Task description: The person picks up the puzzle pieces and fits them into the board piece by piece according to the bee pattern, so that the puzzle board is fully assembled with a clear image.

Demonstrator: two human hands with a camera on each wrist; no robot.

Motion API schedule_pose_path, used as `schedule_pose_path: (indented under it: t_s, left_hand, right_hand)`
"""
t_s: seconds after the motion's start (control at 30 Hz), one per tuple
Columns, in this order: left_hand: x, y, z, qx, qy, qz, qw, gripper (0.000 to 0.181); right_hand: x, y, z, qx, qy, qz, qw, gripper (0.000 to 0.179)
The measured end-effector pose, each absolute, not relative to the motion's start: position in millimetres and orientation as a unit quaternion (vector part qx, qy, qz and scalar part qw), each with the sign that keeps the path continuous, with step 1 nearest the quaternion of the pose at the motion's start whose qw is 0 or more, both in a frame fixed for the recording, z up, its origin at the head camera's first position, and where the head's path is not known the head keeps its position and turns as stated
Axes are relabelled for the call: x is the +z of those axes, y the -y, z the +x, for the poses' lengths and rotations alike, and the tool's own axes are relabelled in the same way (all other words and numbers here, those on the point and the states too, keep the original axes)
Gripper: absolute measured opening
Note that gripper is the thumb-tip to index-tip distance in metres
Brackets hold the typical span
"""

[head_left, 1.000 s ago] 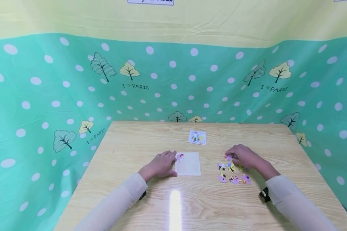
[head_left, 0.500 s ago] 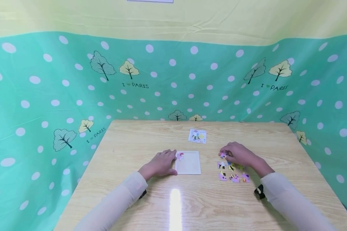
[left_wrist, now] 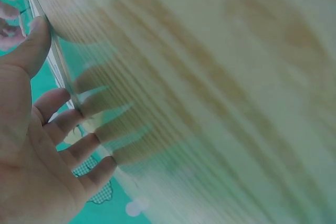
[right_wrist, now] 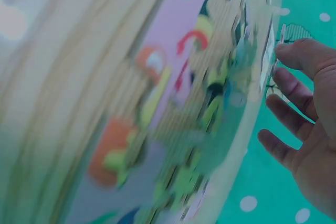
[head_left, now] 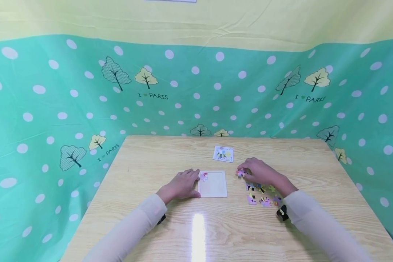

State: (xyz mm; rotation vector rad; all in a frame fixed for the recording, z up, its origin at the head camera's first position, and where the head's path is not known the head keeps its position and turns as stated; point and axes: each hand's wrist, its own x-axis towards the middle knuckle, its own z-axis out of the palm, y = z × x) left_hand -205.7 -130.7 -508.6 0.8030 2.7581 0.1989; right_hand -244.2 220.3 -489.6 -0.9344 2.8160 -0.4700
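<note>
One square tray (head_left: 213, 187) likely needs the left hand (head_left: 182, 185), spread along its left edge, to hold it steady; the right hand (head_left: 259, 171), pinching a puzzle piece (head_left: 240, 173) near its right side, should lower it level. That piece looks pink, its print too small to read.

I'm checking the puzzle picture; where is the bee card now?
In the head view, the bee card lies on the table just beyond the white frame, to the left of the right hand.
</note>
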Motion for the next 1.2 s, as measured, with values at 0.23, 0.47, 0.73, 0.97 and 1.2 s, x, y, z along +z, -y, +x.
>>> schedule_pose_path:
  t_s: [0.23, 0.47, 0.73, 0.97, 1.2]
  left_hand:
    - [-507.7, 129.9, -208.0, 0.068, -0.949, 0.279, 0.13, 0.088]
    - [-508.9, 130.3, -207.2, 0.074, -0.948, 0.279, 0.136, 0.093]
    - [-511.1, 133.4, -208.5, 0.07, -0.949, 0.277, 0.133, 0.093]
    - [-509.9, 134.3, -208.3, 0.073, -0.949, 0.276, 0.135, 0.085]
    - [-510.7, 131.8, -208.2, 0.072, -0.948, 0.279, 0.136, 0.082]
  right_hand:
    - [-489.9, -202.6, -249.9, -0.161, -0.931, -0.32, 0.063, 0.034]
    - [-489.5, -184.9, -250.8, -0.158, -0.928, -0.329, 0.078, 0.033]
    - [-489.7, -167.7, -252.6, -0.159, -0.923, -0.344, 0.074, 0.033]
    - [-494.9, -152.9, -256.2, -0.159, -0.92, -0.351, 0.075, 0.032]
    - [-495.8, -141.1, -256.4, -0.163, -0.921, -0.345, 0.082, 0.033]
